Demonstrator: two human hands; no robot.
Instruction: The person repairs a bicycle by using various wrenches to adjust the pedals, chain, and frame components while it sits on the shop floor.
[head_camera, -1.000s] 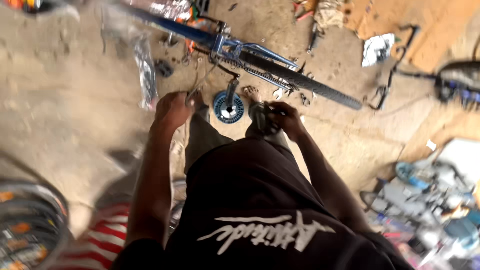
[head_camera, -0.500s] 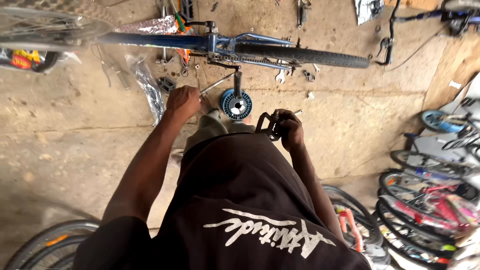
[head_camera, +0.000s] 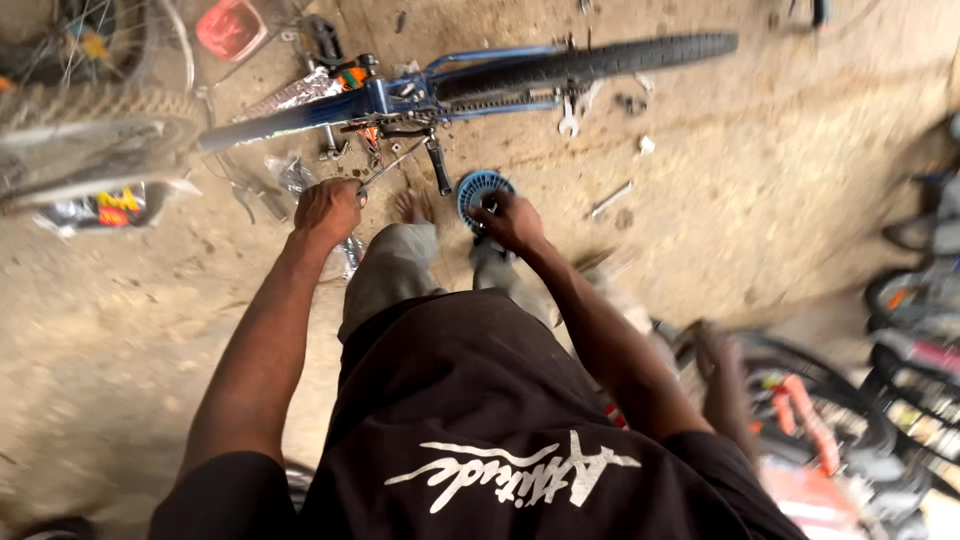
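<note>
Nearest, two hands at work over the dirt floor (head_camera: 760, 200): left hand (head_camera: 327, 210) fisted around a thin rod (head_camera: 392, 166) that runs up to the crank (head_camera: 437, 165), right hand (head_camera: 512, 222) curled on one blue disc (head_camera: 482, 187) just below the frame; grip detail blurred. Beyond, one blue bike (head_camera: 420, 95) lies on its side, crank area apparently opened up and not yet reassembled, judging by loose parts. Farther out: one spanner (head_camera: 568, 122), one bolt-like bar (head_camera: 610, 198), one rear tyre (head_camera: 600, 58).
</note>
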